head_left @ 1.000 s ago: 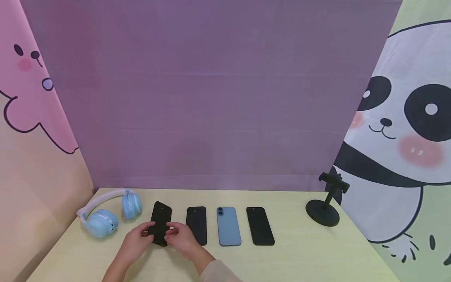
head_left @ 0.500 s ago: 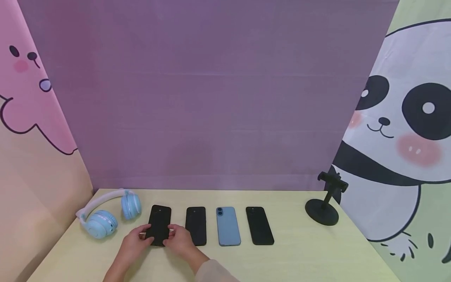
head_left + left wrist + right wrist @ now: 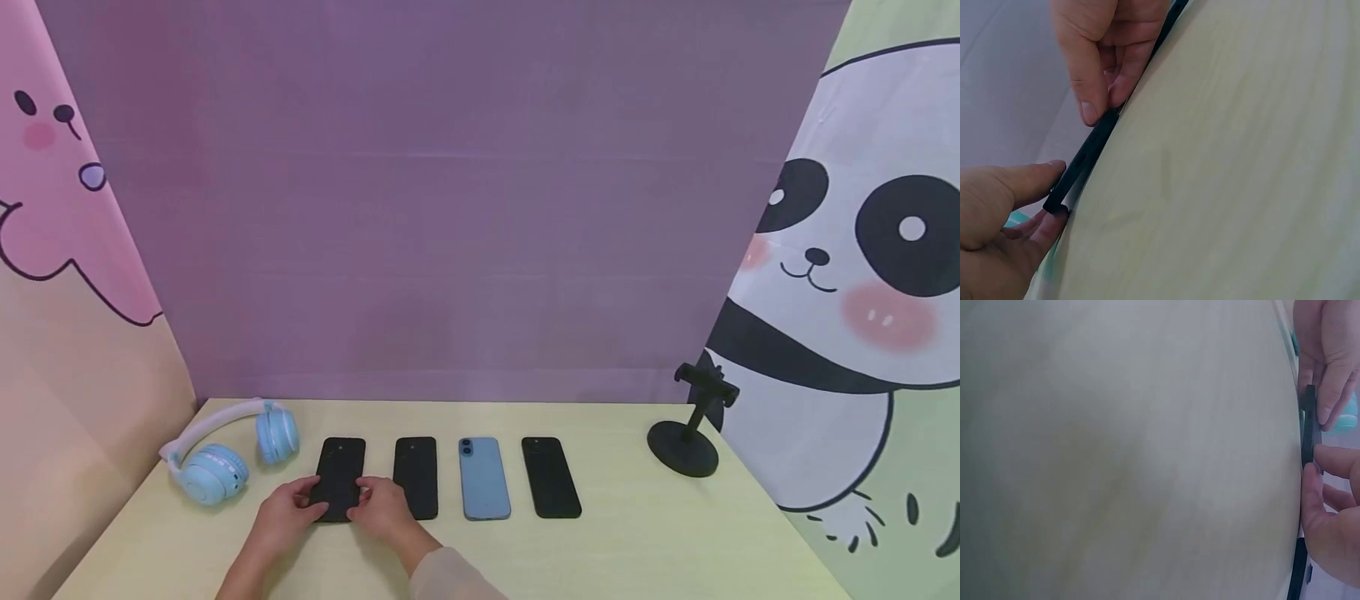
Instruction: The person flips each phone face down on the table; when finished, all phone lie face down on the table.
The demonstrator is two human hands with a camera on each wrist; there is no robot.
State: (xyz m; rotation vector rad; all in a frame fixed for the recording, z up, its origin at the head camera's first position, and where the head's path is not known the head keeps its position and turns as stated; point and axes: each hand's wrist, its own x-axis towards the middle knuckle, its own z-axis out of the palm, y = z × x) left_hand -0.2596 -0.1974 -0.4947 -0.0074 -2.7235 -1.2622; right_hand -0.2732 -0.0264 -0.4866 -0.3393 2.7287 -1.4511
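At the left end of a row of phones, a black smartphone (image 3: 341, 465) lies back up, its camera end away from me. My left hand (image 3: 282, 515) pinches its left edge with thumb and fingers; my right hand (image 3: 386, 507) pinches the right edge near the lower corner. Seen edge-on in the left wrist view, the phone (image 3: 1079, 164) sits low against the table between both hands. Whether it rests fully flat is hard to tell. The right wrist view shows the same phone (image 3: 1309, 434) between the thumbs and fingers.
Right of the held phone lie a second black phone (image 3: 417, 477), a blue phone (image 3: 486, 483) and another black phone (image 3: 551, 479). Blue headphones (image 3: 213, 475) lie left of my left hand. A black round-based stand (image 3: 684, 450) is at the far right of the table (image 3: 637, 550).
The held black phone has come down from a tilted, raised pose to lie in line with the other phones. Both hands keep their grip; in the last half second they barely move.
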